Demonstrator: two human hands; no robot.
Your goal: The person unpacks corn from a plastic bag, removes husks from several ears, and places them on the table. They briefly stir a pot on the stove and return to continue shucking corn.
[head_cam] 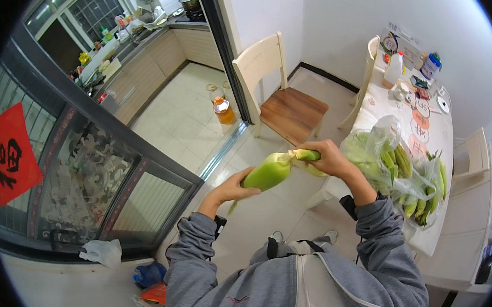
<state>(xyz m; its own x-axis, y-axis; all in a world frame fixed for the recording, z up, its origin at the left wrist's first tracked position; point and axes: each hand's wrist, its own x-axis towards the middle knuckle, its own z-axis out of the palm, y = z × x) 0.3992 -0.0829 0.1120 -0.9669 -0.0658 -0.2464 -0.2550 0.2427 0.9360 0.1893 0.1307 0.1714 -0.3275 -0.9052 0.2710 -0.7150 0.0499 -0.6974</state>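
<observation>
An ear of corn in its green husk [269,172] is held up in front of me, over the tiled floor. My left hand [233,187] is wrapped around the husk near its tip, where a thin strand hangs down. At the other end, my right hand [329,157] grips the stalk [306,154], which bends away from the pale base of the ear. A loose pale-green husk leaf [315,170] hangs below my right hand. Just right of that hand, plastic bags [387,134] of green vegetables lie on the table, with more long green produce [422,206] nearer me.
The dining table [438,220] with its white cover runs along my right, bearing a jug [393,69] and jars. A wooden-seated chair [295,109] stands ahead. Beneath my right forearm is a white container [326,190]. A sliding glass door [85,176] borders the kitchen; an orange-capped bottle [223,110] stands on its floor.
</observation>
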